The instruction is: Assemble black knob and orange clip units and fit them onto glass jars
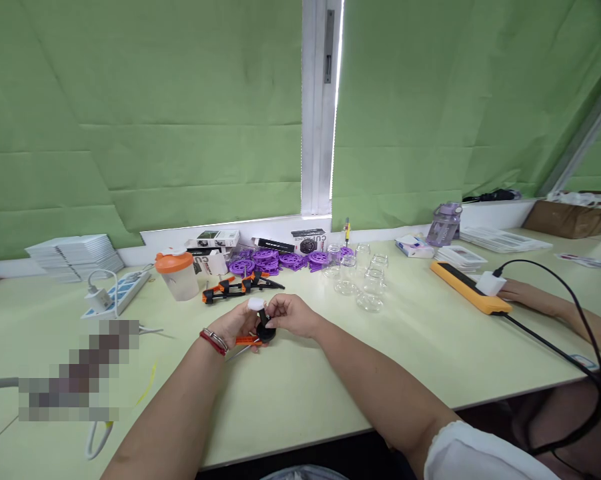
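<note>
A small black part with a round base and a short stem is held between my hands above the table. It has a white piece at its top and an orange arm on its left side. My left hand, with bracelets at the wrist, wraps round it from the left. From the right, the bent fingers of my right hand pinch at its stem; the fingertips are partly hidden. Just behind my hands lie several black-and-orange clamp-like parts.
Purple plastic rings and cup holder boxes line the back. Clear glass jars stand right of them. An orange-lidded cup and a white power strip are left. Rightward, another person's hand is beside an orange power strip.
</note>
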`<move>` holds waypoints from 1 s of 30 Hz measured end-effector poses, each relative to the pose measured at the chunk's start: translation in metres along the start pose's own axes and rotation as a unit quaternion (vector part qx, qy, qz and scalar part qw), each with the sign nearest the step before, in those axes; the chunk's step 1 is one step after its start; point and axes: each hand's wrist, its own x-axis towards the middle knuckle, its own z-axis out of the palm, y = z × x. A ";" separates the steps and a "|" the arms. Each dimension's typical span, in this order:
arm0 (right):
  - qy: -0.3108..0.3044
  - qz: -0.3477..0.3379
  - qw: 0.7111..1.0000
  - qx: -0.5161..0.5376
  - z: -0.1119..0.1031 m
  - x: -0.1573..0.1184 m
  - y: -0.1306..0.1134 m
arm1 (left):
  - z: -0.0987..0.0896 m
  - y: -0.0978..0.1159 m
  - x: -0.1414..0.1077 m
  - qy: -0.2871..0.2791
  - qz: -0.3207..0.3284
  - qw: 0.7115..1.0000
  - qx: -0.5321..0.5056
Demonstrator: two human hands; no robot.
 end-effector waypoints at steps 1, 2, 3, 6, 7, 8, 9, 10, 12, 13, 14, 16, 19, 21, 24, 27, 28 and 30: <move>-0.001 -0.002 1.000 0.000 0.000 0.000 0.000 | 0.000 0.000 0.000 -0.001 0.000 1.000 0.001; -0.003 -0.003 1.000 -0.002 0.000 0.000 0.001 | -0.001 0.000 0.000 -0.002 0.001 1.000 0.001; -0.003 -0.004 1.000 -0.004 0.000 0.000 0.001 | -0.001 0.000 0.000 -0.002 0.001 1.000 0.002; 0.001 -0.002 1.000 -0.005 0.000 0.000 0.002 | -0.001 0.000 0.000 -0.001 0.006 1.000 0.003; 0.001 0.000 1.000 -0.005 0.000 0.000 0.002 | 0.000 0.000 0.000 -0.002 0.007 1.000 0.004; 0.003 0.003 1.000 -0.006 0.000 0.001 0.003 | 0.000 0.000 0.000 -0.002 0.008 1.000 0.005; 0.005 0.006 1.000 -0.005 0.000 0.001 0.003 | 0.000 0.000 0.000 -0.002 0.008 1.000 0.005; 0.006 0.008 1.000 -0.003 0.000 0.001 0.003 | 0.000 0.000 0.001 -0.003 0.007 1.000 0.003; 0.003 0.005 1.000 0.000 0.000 0.000 0.003 | -0.001 0.000 0.001 -0.006 0.004 1.000 0.001; 0.001 0.002 1.000 0.000 0.000 0.000 0.003 | -0.001 0.000 0.001 -0.007 0.004 1.000 0.001; -0.002 0.000 1.000 -0.002 0.000 0.000 0.002 | -0.001 0.000 0.001 -0.008 0.004 1.000 0.002; -0.002 0.003 1.000 -0.006 0.000 0.000 0.001 | -0.001 0.000 0.000 -0.004 0.006 1.000 0.002; 0.006 0.003 1.000 0.000 0.001 -0.001 -0.001 | -0.001 0.000 0.000 -0.007 0.005 1.000 0.002; 0.007 0.001 1.000 0.002 0.002 0.000 -0.002 | -0.001 0.001 -0.001 -0.012 0.007 1.000 -0.001; 0.006 0.005 1.000 -0.001 0.002 0.000 -0.002 | -0.002 0.000 0.000 -0.015 0.009 1.000 -0.004; 0.004 0.010 1.000 0.003 0.002 0.001 0.000 | -0.003 0.000 0.001 -0.016 0.007 1.000 -0.002; 0.004 0.013 1.000 0.004 0.002 0.001 0.000 | -0.003 0.000 0.001 -0.018 0.005 1.000 -0.002; 0.006 0.015 1.000 0.002 0.002 0.001 0.001 | -0.004 0.000 0.001 -0.020 0.004 1.000 -0.003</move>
